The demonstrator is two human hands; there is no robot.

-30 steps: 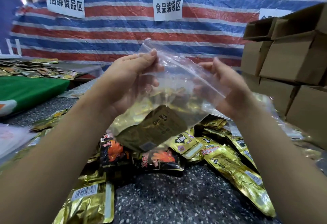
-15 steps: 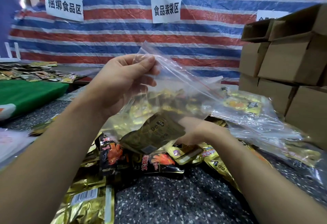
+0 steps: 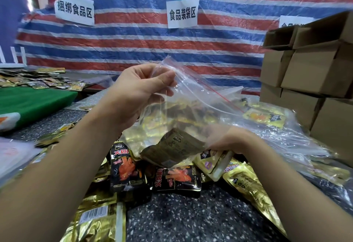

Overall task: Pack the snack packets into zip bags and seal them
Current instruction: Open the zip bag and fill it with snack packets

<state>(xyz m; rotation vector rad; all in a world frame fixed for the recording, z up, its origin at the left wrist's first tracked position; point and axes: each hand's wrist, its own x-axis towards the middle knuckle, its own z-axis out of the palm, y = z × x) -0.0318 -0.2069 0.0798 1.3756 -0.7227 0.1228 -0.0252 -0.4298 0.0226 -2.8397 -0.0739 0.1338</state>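
My left hand point(image 3: 137, 92) pinches the top left corner of a clear zip bag point(image 3: 193, 96) and holds it up with its mouth open. Several gold snack packets lie inside, one dull gold packet point(image 3: 172, 148) at the bottom. My right hand point(image 3: 233, 140) is low, partly behind the bag, its fingers curled on a gold snack packet point(image 3: 212, 163) in the loose pile. Black packets point(image 3: 124, 171) and more gold packets point(image 3: 248, 188) lie on the speckled table point(image 3: 191, 218) below.
Filled clear bags point(image 3: 267, 115) lie at the right, before stacked cardboard boxes point(image 3: 315, 70). A green surface point(image 3: 28, 102) with more packets behind it is at the left. A striped tarp point(image 3: 133, 41) with paper signs closes the back.
My right hand let go of the bag's right edge and dropped down to the packet pile. My left hand keeps holding the bag up.
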